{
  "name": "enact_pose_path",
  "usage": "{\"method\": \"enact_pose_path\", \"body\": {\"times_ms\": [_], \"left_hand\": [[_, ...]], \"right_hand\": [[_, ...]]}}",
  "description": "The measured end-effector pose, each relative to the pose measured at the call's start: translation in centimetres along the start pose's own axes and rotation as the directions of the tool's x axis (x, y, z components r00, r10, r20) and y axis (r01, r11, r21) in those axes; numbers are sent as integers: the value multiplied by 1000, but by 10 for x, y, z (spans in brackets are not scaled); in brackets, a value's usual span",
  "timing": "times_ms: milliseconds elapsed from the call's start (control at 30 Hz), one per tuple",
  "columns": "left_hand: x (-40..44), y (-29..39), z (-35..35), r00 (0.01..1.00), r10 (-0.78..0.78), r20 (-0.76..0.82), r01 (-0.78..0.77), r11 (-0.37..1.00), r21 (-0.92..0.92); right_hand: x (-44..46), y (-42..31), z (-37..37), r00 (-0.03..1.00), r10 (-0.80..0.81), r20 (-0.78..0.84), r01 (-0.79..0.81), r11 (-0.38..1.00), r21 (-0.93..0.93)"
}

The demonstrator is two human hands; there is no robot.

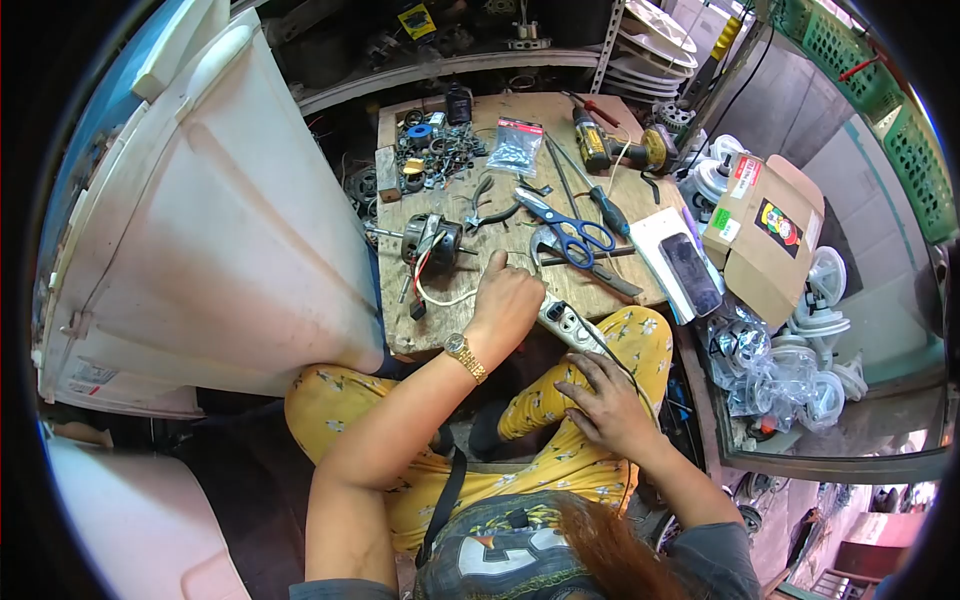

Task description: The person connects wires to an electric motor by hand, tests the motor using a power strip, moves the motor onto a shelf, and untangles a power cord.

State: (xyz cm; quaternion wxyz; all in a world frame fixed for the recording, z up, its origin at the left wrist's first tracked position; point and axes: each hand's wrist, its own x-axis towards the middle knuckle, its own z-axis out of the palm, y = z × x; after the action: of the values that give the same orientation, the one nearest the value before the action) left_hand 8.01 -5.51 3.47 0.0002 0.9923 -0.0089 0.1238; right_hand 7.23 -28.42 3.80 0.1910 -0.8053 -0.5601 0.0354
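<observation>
My left hand [508, 302], with a gold watch at the wrist, is closed over the near end of a white power strip [572, 325]. What its fingers grip is hidden beneath them. A white wire [440, 298] runs from a small electric motor [432, 238] and disappears under that hand. My right hand [612, 402] has its fingers spread at the strip's other end, above the yellow floral trousers; whether it touches the strip I cannot tell. A black plug [556, 311] sits in one of the strip's sockets. Blue-handled scissors [570, 232] and a hammer [585, 268] lie just beyond.
On the wooden board [400, 330] are pliers [490, 210], a screwdriver [605, 208], a drill [625, 148], a bag of screws [516, 147] and loose metal parts [435, 155]. A phone [690, 272] and cardboard box [762, 235] are at right. A large white panel [220, 220] stands left.
</observation>
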Motion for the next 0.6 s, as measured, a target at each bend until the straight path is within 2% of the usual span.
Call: {"method": "enact_pose_path", "body": {"times_ms": [167, 367, 600], "left_hand": [[13, 0, -1, 999, 51, 9, -51, 999, 10], [15, 4, 3, 1000, 26, -17, -24, 997, 76], [13, 5, 7, 1000, -12, 11, 12, 1000, -15]], "right_hand": [[7, -2, -20, 995, -72, -64, 76, 996, 55], [24, 6, -45, 979, -126, -159, 133, 990, 36], [95, 29, -81, 945, -179, -273, 194, 981, 28]]}}
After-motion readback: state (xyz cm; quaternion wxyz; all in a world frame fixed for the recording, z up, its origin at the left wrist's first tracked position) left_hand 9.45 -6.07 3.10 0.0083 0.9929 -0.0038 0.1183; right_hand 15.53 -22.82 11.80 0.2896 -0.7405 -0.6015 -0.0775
